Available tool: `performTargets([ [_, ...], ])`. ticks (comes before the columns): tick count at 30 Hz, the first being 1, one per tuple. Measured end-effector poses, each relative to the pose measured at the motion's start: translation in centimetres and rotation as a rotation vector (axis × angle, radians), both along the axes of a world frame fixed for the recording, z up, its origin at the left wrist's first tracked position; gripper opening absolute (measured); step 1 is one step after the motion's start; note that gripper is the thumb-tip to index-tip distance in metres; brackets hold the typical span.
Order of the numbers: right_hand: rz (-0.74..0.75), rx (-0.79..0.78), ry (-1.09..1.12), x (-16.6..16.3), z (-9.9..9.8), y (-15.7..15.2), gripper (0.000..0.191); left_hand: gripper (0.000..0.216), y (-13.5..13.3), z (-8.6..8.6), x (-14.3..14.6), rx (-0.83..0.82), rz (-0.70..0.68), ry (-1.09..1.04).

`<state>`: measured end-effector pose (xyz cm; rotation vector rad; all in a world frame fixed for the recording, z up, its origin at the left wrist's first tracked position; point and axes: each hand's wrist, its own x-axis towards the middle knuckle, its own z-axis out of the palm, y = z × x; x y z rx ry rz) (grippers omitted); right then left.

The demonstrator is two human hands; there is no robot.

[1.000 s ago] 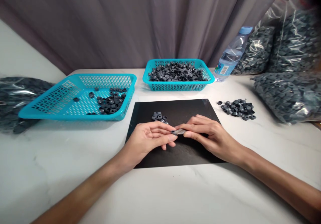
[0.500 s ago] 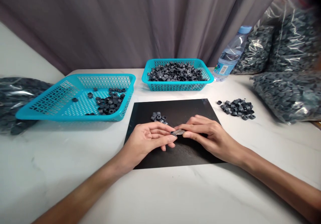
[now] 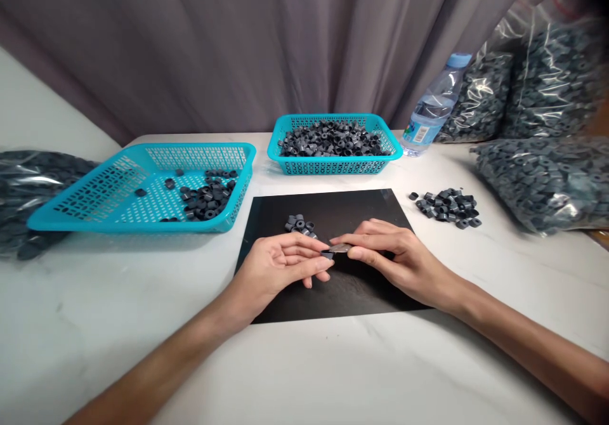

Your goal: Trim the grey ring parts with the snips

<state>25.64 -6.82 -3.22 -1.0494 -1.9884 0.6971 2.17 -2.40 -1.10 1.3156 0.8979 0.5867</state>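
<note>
Between the thumb and fingers of my left hand is a small dark grey plastic ring. My right hand pinches a small flat metal blade, its tip against the ring's upper edge. Both hands are over a black mat. Just beyond my left fingers, a small cluster of similar grey rings lies on the mat. To the right of the mat sits a larger loose pile of rings.
A turquoise basket at left holds some rings. Another turquoise basket, full of rings, stands at the back. Beside it is a water bottle. Clear bags of grey parts are at right, and one bag is at far left.
The ring in my left hand has turned a little, showing more of its side. The blade has tilted slightly at its edge. The view has shifted slightly.
</note>
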Motion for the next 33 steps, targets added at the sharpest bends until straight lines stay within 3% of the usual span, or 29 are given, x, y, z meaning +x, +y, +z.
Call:
performTargets([
  [33,0.045,0.025,0.024,-0.44,0.17,-0.03,0.028,0.020,0.12,-0.20,-0.13,0.012,-0.002,0.037],
])
